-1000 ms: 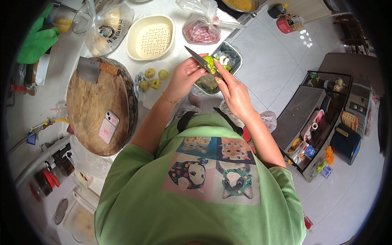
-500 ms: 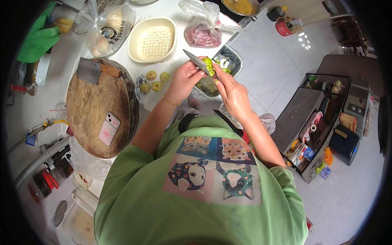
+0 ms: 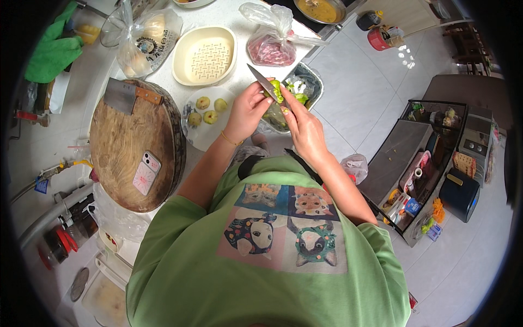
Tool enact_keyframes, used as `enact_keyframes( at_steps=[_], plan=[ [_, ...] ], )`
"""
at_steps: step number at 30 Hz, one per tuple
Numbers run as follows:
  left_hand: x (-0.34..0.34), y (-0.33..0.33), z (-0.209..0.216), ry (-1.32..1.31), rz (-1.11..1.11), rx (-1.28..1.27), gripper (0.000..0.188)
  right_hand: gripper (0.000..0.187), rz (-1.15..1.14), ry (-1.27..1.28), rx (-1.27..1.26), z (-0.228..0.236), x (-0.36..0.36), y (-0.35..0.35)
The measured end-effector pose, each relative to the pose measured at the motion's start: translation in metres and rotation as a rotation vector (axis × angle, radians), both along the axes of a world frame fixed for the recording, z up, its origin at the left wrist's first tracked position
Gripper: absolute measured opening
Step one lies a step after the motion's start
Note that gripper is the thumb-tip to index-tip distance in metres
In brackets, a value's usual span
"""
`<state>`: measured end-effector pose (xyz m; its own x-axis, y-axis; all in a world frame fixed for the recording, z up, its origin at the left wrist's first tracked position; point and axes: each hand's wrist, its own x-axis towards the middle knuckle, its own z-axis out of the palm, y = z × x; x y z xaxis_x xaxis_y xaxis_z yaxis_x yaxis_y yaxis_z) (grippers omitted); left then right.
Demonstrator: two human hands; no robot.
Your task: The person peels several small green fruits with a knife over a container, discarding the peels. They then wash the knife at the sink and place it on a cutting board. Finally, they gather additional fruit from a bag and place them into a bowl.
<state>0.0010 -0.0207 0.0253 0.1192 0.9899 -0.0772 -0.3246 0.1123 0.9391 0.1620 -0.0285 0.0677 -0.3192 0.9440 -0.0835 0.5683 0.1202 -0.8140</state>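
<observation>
My left hand (image 3: 248,109) is closed around a small bright green fruit or vegetable (image 3: 276,91) whose kind I cannot make out. My right hand (image 3: 306,128) grips a knife (image 3: 260,78), its blade lying across the green piece and pointing up to the left. Both hands are over the near edge of a bin (image 3: 319,90) lined with a bag, which holds green and white scraps. Left of my left hand, several peeled, yellowish-green round pieces (image 3: 210,116) lie on a white plate (image 3: 199,136).
A round wooden chopping block (image 3: 117,158) carries a cleaver (image 3: 121,97) and a phone (image 3: 146,173). Behind the plate stand a cream basket (image 3: 204,54) and a bag of red meat (image 3: 272,52). A pan (image 3: 321,11) sits at the back; a black rack (image 3: 392,152) stands at right.
My right hand has shifted slightly left and the knife has turned a little steeper across the green piece. My left hand stays nearly in place.
</observation>
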Motion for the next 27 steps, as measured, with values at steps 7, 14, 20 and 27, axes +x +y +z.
enact_keyframes(
  at_steps=[7, 14, 20, 27],
  plan=[
    [0.003, -0.002, -0.005, -0.018, 0.04, 0.037, 0.04, 0.048, -0.043, -0.013, 0.003, -0.004, -0.007, -0.005],
    [-0.016, 0.001, -0.005, -0.076, -0.095, -0.11, 0.041, 0.049, 0.157, -0.13, 0.123, -0.009, 0.011, 0.007],
    [-0.019, 0.002, -0.001, -0.031, -0.131, -0.1, 0.042, 0.05, 0.177, -0.104, 0.091, -0.008, 0.014, 0.009],
    [0.002, -0.001, 0.0, 0.013, 0.039, 0.036, 0.041, 0.048, -0.016, 0.042, 0.025, -0.009, -0.005, 0.001]
  ],
)
